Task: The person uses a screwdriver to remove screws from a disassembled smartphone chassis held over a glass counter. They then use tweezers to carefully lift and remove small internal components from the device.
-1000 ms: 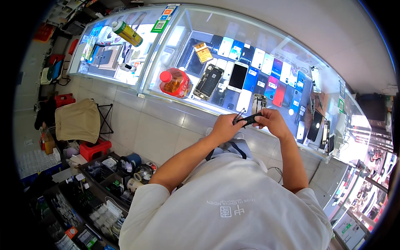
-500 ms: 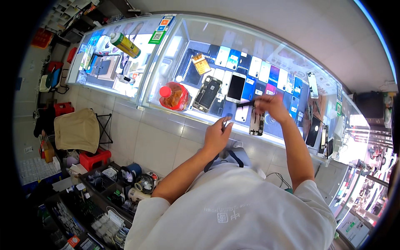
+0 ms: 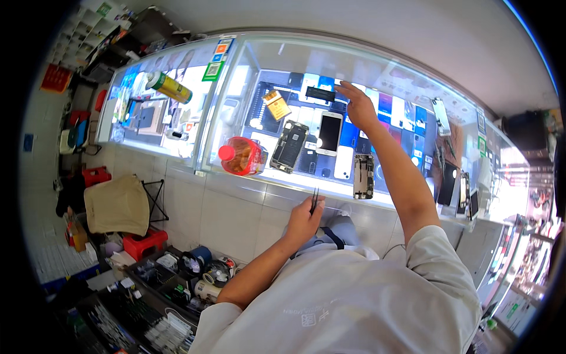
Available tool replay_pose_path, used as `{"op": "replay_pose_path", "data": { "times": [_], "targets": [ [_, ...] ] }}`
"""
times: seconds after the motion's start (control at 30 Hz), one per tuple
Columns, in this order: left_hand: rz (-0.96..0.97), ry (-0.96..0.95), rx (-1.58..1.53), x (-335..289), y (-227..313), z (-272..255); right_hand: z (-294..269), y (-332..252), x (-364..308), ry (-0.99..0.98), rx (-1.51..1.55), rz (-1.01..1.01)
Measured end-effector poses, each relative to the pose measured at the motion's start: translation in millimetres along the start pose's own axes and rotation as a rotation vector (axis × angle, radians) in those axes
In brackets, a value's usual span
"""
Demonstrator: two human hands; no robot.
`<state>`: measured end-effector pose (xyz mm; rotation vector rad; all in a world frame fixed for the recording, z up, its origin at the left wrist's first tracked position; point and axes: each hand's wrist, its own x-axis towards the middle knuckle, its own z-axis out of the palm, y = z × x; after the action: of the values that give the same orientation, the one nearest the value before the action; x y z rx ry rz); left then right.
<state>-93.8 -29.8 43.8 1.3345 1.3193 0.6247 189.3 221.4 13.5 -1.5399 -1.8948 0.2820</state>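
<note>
My left hand (image 3: 302, 219) is closed on thin black tweezers (image 3: 315, 200) near my chest. My right hand (image 3: 358, 107), fingers spread, reaches far over the glass bench (image 3: 236, 76) and touches a small black part (image 3: 320, 94). I judge the step is setting it down; next needs a gentle release.

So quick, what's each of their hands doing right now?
Left hand: closed on thin black tweezers.
Right hand: fingers open, reaching to a small black part on the glass counter.

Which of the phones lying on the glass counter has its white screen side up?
The white phone in the middle, just below the right hand. The opened phone to its left and the opened phone nearer the counter edge both show dark insides.
</note>
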Motion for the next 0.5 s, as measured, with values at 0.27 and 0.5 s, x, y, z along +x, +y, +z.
{"op": "replay_pose_path", "data": {
  "times": [0.27, 0.5],
  "targets": [
    [-0.129, -0.159, -0.033, 62, 25, 15, -79, -74, -196, -0.084, 0.515, 0.739],
    [0.288, -0.281, 0.142, 79, 59, 87, -96, -132, -251, -0.025, 0.611, 0.704]
  ]
}}
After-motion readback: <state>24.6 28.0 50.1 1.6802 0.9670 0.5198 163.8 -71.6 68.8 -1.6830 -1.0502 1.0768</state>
